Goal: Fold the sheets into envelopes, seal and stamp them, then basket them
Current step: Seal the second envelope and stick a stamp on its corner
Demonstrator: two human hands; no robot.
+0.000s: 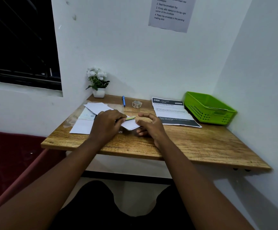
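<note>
Head view: left hand [107, 122] fingers pinch envelope [130, 124] at centre; right hand [149, 124] loosely curled, empty. Weak pinch risks crooked seal.

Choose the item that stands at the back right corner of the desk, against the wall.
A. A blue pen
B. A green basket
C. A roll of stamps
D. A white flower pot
B: the green basket sits in the desk's back right corner, touching the right wall.

Two bare forearms showing no sleeves, left hand [107, 123] and right hand [150, 124] wearing no rings or watch, dark garment covering the lap
</note>
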